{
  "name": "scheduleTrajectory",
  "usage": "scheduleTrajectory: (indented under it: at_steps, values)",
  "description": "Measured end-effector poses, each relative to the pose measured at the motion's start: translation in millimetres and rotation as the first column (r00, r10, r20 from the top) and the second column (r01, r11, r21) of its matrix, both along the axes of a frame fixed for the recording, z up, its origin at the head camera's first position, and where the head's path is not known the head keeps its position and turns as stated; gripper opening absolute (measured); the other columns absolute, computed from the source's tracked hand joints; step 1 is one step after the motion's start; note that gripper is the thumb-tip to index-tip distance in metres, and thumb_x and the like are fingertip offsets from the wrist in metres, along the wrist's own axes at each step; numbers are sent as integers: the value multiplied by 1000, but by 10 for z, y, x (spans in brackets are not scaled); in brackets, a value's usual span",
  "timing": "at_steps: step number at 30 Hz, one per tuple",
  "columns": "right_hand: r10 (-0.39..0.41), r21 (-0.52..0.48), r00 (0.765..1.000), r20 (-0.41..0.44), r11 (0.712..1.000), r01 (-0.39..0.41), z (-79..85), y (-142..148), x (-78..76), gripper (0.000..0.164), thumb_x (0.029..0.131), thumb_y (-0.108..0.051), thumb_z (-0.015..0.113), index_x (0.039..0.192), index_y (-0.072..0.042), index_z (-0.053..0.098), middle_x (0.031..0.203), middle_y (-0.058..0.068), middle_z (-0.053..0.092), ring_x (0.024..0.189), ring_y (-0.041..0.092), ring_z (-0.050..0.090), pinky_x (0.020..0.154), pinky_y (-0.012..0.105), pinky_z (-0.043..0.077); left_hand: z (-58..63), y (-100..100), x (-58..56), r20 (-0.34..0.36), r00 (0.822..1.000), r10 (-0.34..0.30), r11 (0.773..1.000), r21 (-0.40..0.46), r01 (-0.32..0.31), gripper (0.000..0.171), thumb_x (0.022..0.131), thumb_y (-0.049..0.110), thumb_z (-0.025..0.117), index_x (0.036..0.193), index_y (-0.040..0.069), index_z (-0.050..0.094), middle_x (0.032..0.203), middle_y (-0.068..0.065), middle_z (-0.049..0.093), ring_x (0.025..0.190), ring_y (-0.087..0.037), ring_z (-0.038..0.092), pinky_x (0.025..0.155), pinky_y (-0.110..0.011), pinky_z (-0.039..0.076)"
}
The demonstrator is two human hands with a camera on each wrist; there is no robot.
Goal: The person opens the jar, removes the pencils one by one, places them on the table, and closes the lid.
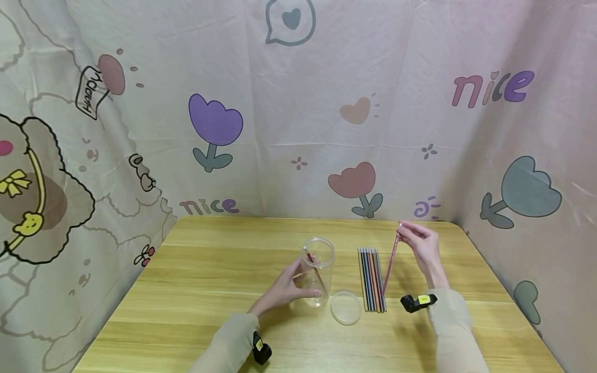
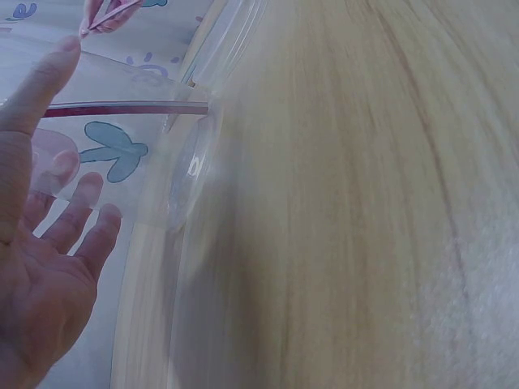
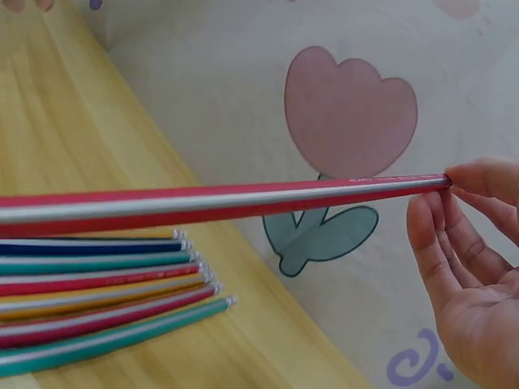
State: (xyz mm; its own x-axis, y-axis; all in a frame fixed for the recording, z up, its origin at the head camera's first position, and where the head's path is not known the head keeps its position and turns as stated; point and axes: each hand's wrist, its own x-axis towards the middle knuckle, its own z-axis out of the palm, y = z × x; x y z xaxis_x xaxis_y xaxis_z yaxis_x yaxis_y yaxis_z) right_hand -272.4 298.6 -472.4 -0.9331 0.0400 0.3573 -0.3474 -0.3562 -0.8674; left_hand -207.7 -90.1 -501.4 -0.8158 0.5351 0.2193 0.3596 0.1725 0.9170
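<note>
My left hand [image 1: 290,285] grips a clear plastic jar [image 1: 322,285] that stands upright on the table, thumb on the near side. Inside it a single red pencil [image 2: 130,108] with a light stripe leans at a slant. My right hand [image 1: 422,246] pinches the top end of a red-and-silver striped pencil [image 3: 243,203] between thumb and fingertips, and that pencil slants down toward a row of pencils [image 1: 370,280]. The row lies side by side, in teal, blue, yellow and red with silver stripes. Between jar and row lies a round clear lid [image 1: 345,308].
The wood-grain table [image 1: 210,274] reaches back to a printed curtain [image 1: 289,103] with tulips and lettering. More of this cloth [image 1: 46,259] hangs along the left side. A small black camera [image 1: 417,302] sits on the right sleeve, another [image 1: 261,349] on the left.
</note>
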Motion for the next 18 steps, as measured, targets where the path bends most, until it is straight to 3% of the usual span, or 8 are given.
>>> scheduleTrajectory:
  at_steps: [4, 5, 9, 13, 16, 18]
  values:
    - [3, 11, 998, 55, 1000, -4, -65, 36, -27, 25, 89, 7, 69, 106, -10, 78, 93, 1, 79, 78, 10, 74, 79, 23, 64, -7, -3, 3, -13, 1000, 3, 1000, 1, -3, 82, 83, 18, 83, 152, 17, 39, 158, -12, 43, 143, -37, 44, 119, -56, 38]
    - [-28, 57, 997, 74, 998, 23, 31, -6, 60, 27, 90, 6, 67, 107, -12, 78, 93, -2, 79, 78, 9, 74, 78, 22, 63, -11, -2, 1, -19, 1000, 3, 1000, 1, -3, 81, 83, 18, 83, 152, 16, 39, 158, -13, 43, 143, -38, 45, 119, -57, 38]
    - [-29, 118, 996, 85, 993, 19, -261, 156, -124, 28, 90, 0, 71, 116, -7, 74, 98, 0, 79, 82, 12, 75, 83, 26, 64, -21, 1, -5, -24, 1000, 7, 1000, 0, -7, 81, 83, 18, 84, 151, 16, 40, 157, -13, 44, 142, -39, 45, 118, -57, 39]
    - [-39, 133, 991, 127, 991, 22, -568, 310, -336, 41, 89, -1, 73, 128, 8, 62, 107, 14, 77, 85, 19, 76, 83, 30, 64, -22, 0, -5, -20, 1000, 9, 1000, 2, -9, 81, 83, 18, 84, 151, 16, 41, 157, -13, 44, 142, -38, 46, 119, -56, 39]
    - [-39, 142, 987, 157, 990, 16, -655, 337, -392, 52, 89, -2, 73, 132, 18, 51, 112, 22, 74, 85, 20, 75, 81, 30, 65, -13, 0, 4, -10, 1000, 11, 1000, 3, -11, 80, 82, 18, 84, 150, 17, 41, 157, -11, 44, 142, -37, 46, 119, -55, 39]
    - [-37, 162, 986, 164, 987, 10, -646, 316, -369, 53, 89, -4, 74, 132, 17, 52, 111, 20, 75, 85, 18, 75, 80, 29, 65, -7, -1, 10, -12, 1000, 10, 1000, 5, -10, 81, 83, 19, 84, 151, 18, 41, 157, -12, 45, 142, -37, 46, 119, -55, 40]
